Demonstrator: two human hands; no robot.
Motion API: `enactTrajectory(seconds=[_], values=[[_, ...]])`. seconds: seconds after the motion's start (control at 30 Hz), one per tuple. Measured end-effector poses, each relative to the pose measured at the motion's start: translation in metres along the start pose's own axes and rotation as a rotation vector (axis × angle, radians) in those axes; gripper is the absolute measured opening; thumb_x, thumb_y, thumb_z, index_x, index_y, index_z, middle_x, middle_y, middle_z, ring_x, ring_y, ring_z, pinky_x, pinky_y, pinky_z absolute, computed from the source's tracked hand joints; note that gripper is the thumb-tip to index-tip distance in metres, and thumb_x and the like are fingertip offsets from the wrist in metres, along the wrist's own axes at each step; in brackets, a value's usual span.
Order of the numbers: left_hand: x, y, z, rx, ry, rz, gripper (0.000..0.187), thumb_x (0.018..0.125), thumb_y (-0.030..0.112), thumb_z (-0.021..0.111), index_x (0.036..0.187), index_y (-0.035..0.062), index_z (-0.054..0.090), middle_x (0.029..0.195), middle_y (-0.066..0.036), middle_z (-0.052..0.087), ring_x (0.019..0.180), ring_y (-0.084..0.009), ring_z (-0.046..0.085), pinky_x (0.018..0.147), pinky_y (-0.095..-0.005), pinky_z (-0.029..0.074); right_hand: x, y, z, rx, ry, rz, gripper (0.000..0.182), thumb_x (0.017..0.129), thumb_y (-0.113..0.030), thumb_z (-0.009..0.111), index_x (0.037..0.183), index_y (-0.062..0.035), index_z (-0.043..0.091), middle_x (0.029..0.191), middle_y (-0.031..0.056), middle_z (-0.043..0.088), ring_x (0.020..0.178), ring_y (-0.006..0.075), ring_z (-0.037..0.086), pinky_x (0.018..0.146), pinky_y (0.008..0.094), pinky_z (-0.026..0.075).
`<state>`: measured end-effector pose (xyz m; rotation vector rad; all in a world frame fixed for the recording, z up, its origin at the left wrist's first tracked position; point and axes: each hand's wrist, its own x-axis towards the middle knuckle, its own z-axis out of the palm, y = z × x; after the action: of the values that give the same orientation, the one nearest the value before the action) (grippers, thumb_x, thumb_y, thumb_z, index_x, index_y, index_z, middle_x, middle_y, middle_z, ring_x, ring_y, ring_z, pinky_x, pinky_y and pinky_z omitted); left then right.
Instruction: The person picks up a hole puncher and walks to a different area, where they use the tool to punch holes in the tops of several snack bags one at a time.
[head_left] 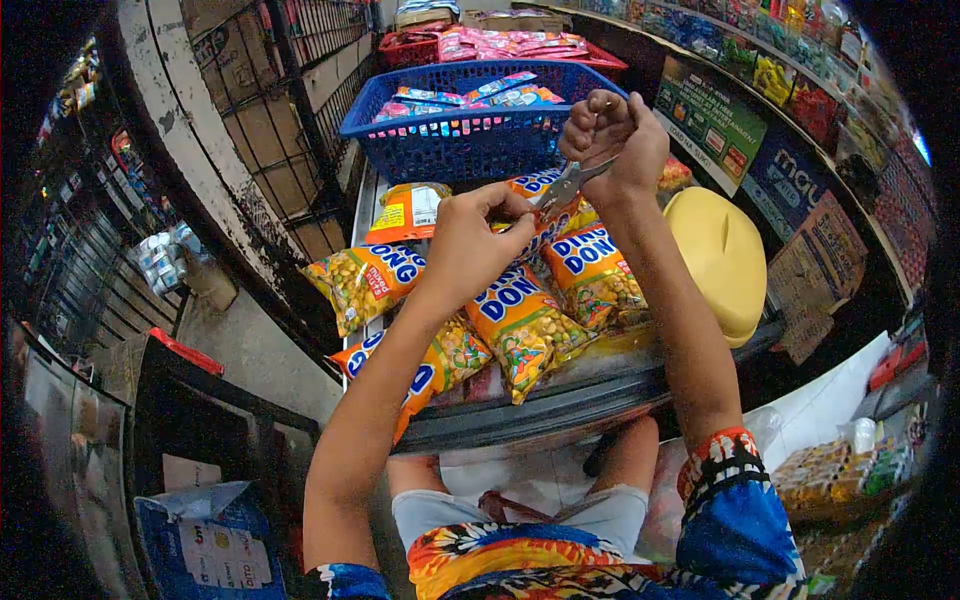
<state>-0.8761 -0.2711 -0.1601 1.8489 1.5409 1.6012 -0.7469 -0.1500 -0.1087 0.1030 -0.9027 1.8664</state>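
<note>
In the head view my right hand [622, 150] is closed around the handles of a silver plier-type hole punch [570, 188], its jaws pointing left. My left hand [478, 240] pinches the edge of an orange snack packet [548, 232] at the jaws; fingers and tool hide much of that edge. Below and around my hands lie several clear-fronted orange packets of mixed nuts printed "Ding Dong". One nut packet [520, 325] lies in the middle, another [595, 265] to its right, and one [368, 280] left of my left wrist. An orange packet [408, 210] shows its back label.
Behind my hands stands a blue plastic basket [450, 145] of small packets, with a red basket [600, 58] of pink packets beyond. A yellow plastic container [712, 265] sits right of my right forearm. Metal grilles [290, 90] rise on the left; stocked shelves line the right.
</note>
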Motion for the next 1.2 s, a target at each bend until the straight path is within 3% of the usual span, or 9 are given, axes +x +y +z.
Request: enactTrajectory(seconds=[0.27,0.3,0.4,0.57,0.8,0.93,0.97,1.07,1.2], values=[[0.004,-0.006,-0.006,0.021,0.155,0.039,0.010,0.077,0.005,0.061,0.083,-0.0030,0.063,0.078,-0.007,0.066,0.072,-0.0087,0.061,0.068,-0.0240,0.048,0.020,0.016,0.023,-0.111,0.029,-0.027,0.051,0.094,-0.042,0.021,0.075,-0.0058,0.052,0.061,0.0108,0.050,0.049,0.0191,0.040,0.044,0.0306,0.032],[0.005,-0.008,-0.006,-0.001,0.220,0.092,0.011,0.075,0.006,0.061,0.078,-0.0039,0.062,0.075,-0.014,0.066,0.071,-0.0193,0.066,0.066,-0.0290,0.050,0.020,0.019,0.030,-0.125,0.050,-0.032,0.053,0.093,-0.044,0.021,0.073,-0.0056,0.052,0.059,0.0106,0.049,0.046,0.0185,0.040,0.043,0.0307,0.033],[0.006,-0.008,-0.010,0.026,0.213,0.089,0.010,0.075,0.006,0.061,0.075,-0.0037,0.063,0.073,-0.014,0.066,0.069,-0.0199,0.066,0.066,-0.0298,0.050,0.017,0.023,0.044,-0.227,-0.015,-0.049,0.054,0.095,-0.044,0.021,0.075,-0.0047,0.052,0.063,0.0083,0.045,0.050,0.0183,0.036,0.045,0.0299,0.027],[0.002,0.016,-0.015,0.079,0.124,0.236,0.066,0.068,0.011,0.070,0.123,-0.0020,0.037,0.107,-0.022,0.059,0.098,-0.0294,0.061,0.085,-0.0343,0.047,0.003,0.038,0.064,-0.458,-0.066,-0.160,0.058,0.093,-0.048,0.025,0.073,-0.0028,0.054,0.057,0.0095,0.052,0.043,0.0173,0.044,0.041,0.0287,0.035],[0.018,0.016,-0.044,-0.659,-0.014,0.288,0.070,0.071,0.008,0.058,0.135,0.0003,0.031,0.129,-0.015,0.044,0.118,-0.0223,0.046,0.101,-0.0318,0.034,-0.009,0.061,0.075,-0.603,-0.242,-0.173,0.061,0.094,-0.045,0.024,0.066,-0.0027,0.058,0.055,0.0060,0.056,0.040,0.0116,0.047,0.038,0.0254,0.037],[0.010,0.029,-0.070,-1.076,-0.047,0.151,0.060,0.091,0.043,0.040,0.128,-0.0046,0.041,0.120,-0.014,0.052,0.115,-0.0207,0.048,0.096,-0.0297,0.038,-0.030,0.087,0.074,-1.167,-0.471,-0.565,0.041,0.096,-0.030,0.033,0.085,0.0006,0.057,0.068,0.0082,0.060,0.062,0.0117,0.056,0.056,0.0292,0.045],[0.006,0.023,-0.069,-0.970,-0.108,0.093,0.066,0.092,0.053,0.031,0.116,-0.0054,0.053,0.106,-0.014,0.060,0.102,-0.0192,0.055,0.087,-0.0277,0.043,-0.048,0.086,0.080,-0.937,-0.480,-0.083,0.036,0.096,-0.028,0.036,0.094,0.0014,0.056,0.077,0.0070,0.060,0.074,0.0110,0.056,0.066,0.0274,0.045],[-0.002,0.030,-0.075,-0.475,-0.187,0.095,0.075,0.090,0.058,0.026,0.106,-0.0081,0.056,0.100,-0.018,0.061,0.091,-0.0244,0.060,0.082,-0.0291,0.045,-0.055,0.088,0.078,-0.571,-0.506,0.061,0.038,0.097,-0.029,0.035,0.095,0.0015,0.057,0.083,0.0052,0.060,0.074,0.0097,0.054,0.069,0.0257,0.044],[-0.008,0.048,-0.064,-0.488,-0.094,0.112,0.067,0.090,0.051,0.029,0.095,-0.0090,0.059,0.092,-0.018,0.062,0.085,-0.0226,0.060,0.078,-0.0281,0.046,-0.066,0.083,0.076,-0.800,-0.501,-0.144,0.039,0.097,-0.029,0.034,0.093,0.0017,0.057,0.083,0.0039,0.058,0.076,0.0087,0.052,0.069,0.0253,0.043]])
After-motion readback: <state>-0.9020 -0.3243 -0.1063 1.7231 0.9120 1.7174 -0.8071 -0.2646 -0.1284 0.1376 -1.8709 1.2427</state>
